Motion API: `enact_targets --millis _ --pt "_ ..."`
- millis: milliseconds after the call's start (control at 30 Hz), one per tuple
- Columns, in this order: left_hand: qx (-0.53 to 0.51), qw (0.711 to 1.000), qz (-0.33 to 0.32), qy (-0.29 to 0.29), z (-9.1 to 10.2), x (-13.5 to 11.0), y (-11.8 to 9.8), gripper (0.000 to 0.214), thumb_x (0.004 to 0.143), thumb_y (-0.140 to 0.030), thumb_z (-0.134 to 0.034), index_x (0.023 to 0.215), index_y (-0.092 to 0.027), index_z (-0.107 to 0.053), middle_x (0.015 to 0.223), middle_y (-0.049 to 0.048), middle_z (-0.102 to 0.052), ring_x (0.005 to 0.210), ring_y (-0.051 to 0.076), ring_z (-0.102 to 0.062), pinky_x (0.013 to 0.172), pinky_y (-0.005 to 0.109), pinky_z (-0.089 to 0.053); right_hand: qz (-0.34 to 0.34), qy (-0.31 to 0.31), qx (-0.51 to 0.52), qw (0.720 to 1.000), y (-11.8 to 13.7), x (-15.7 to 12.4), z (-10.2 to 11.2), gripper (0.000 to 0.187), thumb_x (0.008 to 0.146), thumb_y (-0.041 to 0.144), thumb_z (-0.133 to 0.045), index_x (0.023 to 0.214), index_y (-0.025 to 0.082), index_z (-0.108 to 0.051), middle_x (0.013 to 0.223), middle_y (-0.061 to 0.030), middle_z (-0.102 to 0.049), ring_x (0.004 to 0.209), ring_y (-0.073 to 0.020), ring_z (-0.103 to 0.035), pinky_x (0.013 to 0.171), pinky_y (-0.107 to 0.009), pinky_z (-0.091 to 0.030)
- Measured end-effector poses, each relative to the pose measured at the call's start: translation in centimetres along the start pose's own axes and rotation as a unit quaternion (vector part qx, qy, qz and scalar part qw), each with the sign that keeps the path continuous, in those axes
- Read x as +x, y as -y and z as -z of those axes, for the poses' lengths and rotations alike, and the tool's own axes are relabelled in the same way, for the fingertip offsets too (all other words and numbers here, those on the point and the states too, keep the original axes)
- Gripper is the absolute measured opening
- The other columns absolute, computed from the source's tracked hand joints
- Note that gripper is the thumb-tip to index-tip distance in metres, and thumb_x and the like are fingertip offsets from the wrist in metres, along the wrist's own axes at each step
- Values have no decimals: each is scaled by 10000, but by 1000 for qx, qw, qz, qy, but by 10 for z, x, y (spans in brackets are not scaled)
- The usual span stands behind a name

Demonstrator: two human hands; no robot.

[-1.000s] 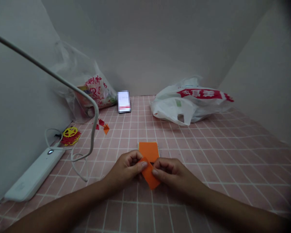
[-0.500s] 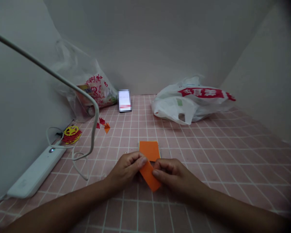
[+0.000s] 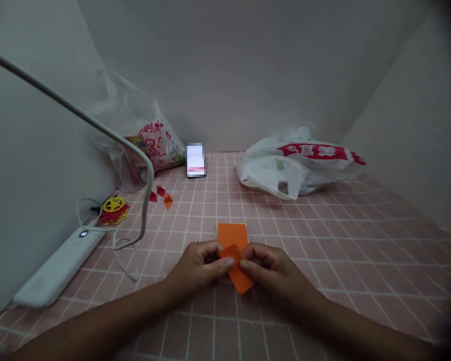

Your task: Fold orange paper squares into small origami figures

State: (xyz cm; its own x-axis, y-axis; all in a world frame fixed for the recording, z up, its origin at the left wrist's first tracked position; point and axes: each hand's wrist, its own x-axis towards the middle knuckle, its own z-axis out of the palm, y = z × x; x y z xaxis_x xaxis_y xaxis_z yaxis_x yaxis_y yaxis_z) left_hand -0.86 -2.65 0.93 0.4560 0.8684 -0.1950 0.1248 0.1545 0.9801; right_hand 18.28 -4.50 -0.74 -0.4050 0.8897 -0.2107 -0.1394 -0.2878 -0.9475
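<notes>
Between my two hands is a small orange paper (image 3: 241, 281), folded into a narrow strip and tilted, its lower end pointing down and right. My left hand (image 3: 203, 263) is closed, pinching its left edge with the thumb on top. Closed as well, my right hand (image 3: 265, 263) pinches the right edge between thumb and fingers. Just beyond lies a stack of square paper (image 3: 232, 233) with an orange sheet on top; the hands and held paper hide its near part.
Small folded paper pieces (image 3: 168, 201), red and orange, lie left of centre. Beside them are yellow and red cut-outs (image 3: 114, 209), a white power strip (image 3: 60, 268) and a looping cable (image 3: 145, 200). Farther back are a phone (image 3: 196, 160) and two plastic bags, one left (image 3: 158, 140), one right (image 3: 274, 170).
The held paper's upper end now stands up more, showing a wider top part. My left thumb has moved down and right along it, nearer the right thumb. The view has shifted slightly.
</notes>
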Motion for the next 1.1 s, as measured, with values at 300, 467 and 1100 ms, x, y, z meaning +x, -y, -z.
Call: enact_targets --millis 300,467,1100 --pt "-13 1000 -14 -19 4 1 0 276 815 -387 -637 689 -162 -538 648 -21 -534 564 98 -466 544 225 -368 15 -32 14 999 -6 3 6 243 867 379 -653 789 190 -520 611 41 -577 515 -91 -519 515 -214 -361" --pt "30 999 -3 12 4 4 2 204 796 -360 -654 801 -160 -614 709 -10 -574 608 112 -474 569 234 -357 32 -57 -69 995 2 4 10 209 900 354 -577 784 202 -494 620 52 -515 529 -98 -479 515 -224 -337" --pt "-17 999 25 -22 -1 2 3 241 776 -357 -692 748 -159 -556 704 -24 -554 634 108 -486 602 227 -371 27 -31 -45 998 11 1 6 196 826 327 -645 745 183 -540 645 32 -541 566 -100 -495 555 -242 -375"
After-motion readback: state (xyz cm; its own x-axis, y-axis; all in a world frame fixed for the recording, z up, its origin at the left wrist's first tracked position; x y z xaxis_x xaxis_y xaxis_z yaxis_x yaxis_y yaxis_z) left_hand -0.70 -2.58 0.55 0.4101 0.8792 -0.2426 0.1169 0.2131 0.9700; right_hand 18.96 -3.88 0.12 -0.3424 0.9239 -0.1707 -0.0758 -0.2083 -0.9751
